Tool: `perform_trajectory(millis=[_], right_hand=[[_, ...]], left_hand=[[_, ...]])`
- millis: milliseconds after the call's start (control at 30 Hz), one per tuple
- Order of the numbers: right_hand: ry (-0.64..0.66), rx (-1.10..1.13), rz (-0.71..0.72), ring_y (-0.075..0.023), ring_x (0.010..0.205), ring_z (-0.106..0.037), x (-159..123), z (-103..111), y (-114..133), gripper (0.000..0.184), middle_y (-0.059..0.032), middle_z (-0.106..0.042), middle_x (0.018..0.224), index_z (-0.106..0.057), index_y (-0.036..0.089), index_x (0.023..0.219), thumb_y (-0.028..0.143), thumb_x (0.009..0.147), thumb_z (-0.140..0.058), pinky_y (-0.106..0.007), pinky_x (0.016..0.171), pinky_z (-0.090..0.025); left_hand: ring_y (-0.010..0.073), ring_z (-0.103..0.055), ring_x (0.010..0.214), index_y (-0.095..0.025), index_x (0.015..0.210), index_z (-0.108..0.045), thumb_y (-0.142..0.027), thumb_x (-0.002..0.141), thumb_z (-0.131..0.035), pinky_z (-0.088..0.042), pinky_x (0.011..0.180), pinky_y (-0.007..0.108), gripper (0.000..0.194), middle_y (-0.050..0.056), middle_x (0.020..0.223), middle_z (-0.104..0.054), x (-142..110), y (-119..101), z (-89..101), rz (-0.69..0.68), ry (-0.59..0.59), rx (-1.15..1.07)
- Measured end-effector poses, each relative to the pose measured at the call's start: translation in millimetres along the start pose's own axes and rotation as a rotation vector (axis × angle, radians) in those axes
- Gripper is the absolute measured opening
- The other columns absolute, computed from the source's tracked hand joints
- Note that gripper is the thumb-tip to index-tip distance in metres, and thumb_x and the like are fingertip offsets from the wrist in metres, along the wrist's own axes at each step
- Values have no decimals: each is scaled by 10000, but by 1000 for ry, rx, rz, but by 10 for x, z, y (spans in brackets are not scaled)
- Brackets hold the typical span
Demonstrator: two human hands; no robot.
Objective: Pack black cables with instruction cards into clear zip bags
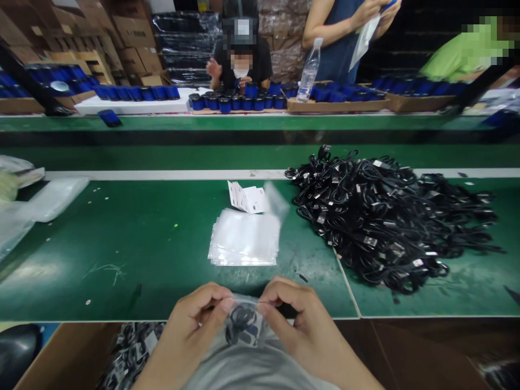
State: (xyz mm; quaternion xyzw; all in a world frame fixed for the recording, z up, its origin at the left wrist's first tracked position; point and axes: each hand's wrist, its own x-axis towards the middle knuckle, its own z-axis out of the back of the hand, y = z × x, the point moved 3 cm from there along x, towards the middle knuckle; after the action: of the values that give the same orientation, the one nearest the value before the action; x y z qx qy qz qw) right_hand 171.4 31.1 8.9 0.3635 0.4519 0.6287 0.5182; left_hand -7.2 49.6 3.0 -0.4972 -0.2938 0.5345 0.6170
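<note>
Between my two hands hangs a small clear plastic bag (245,325) with a coiled black cable and a pale card visible inside. My left hand (203,311) pinches the bag's upper left edge between thumb and forefinger. At the upper right edge, the thumb and forefinger of my right hand (294,311) pinch it likewise. Just beyond my hands lies a stack of flat clear bags (244,238). Small white printed cards (247,198) rest behind that stack, partly folded or fanned. To the right is a big heap of coiled black USB cables (377,216).
Clear plastic packaging (57,200) lies at the left of the green table (142,233). Below the near edge, a cardboard box (60,355) holds several bagged cables (132,346). Across the table stand rows of blue jars (244,102), a plastic bottle (309,70) and several people.
</note>
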Motion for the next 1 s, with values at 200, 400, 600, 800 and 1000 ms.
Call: perform_trajectory(millis=[200, 400, 600, 800, 1000], right_hand=[[19, -59, 48, -127, 679, -558, 1, -19, 43, 166, 8, -592, 714, -587, 185, 725, 93, 849, -524, -220, 610, -385], [66, -131, 123, -133, 684, -566, 28, -42, 92, 173, 17, -608, 707, -596, 192, 742, 90, 853, -511, -248, 676, -394], [79, -82, 21, -133, 712, -584, 11, -63, 28, 160, 3, -624, 765, -613, 193, 780, 118, 872, -506, -216, 588, -402], [16, -248, 169, -131, 630, -582, -3, -211, 93, 185, 15, -637, 684, -610, 191, 723, 128, 874, -522, -257, 631, -406], [-340, -903, 336, -279, 824, -637, -63, 93, -57, 238, -171, -690, 910, -633, 80, 994, 251, 933, -479, -393, 720, -488]], left_hand=[[116, -540, 577, -204, 698, -661, -309, 841, -560, -420, 515, 173, 204, -18, 644, -583, 28, 2, 46, -46, 83, 111], [140, -586, 642, -196, 733, -683, -332, 830, -566, -451, 567, 201, 204, 1, 696, -634, 55, 30, 5, 42, 91, 12], [120, -576, 593, -200, 703, -652, -337, 862, -539, -429, 521, 178, 239, -14, 655, -601, 41, 42, 20, -3, 149, 137], [129, -607, 613, -225, 701, -671, -259, 850, -536, -439, 561, 189, 204, -22, 653, -642, 0, -17, -10, -96, 134, 285], [131, -635, 582, -246, 630, -644, -295, 831, -546, -451, 552, 177, 229, -45, 609, -654, -251, 314, 304, -27, 141, 411]])
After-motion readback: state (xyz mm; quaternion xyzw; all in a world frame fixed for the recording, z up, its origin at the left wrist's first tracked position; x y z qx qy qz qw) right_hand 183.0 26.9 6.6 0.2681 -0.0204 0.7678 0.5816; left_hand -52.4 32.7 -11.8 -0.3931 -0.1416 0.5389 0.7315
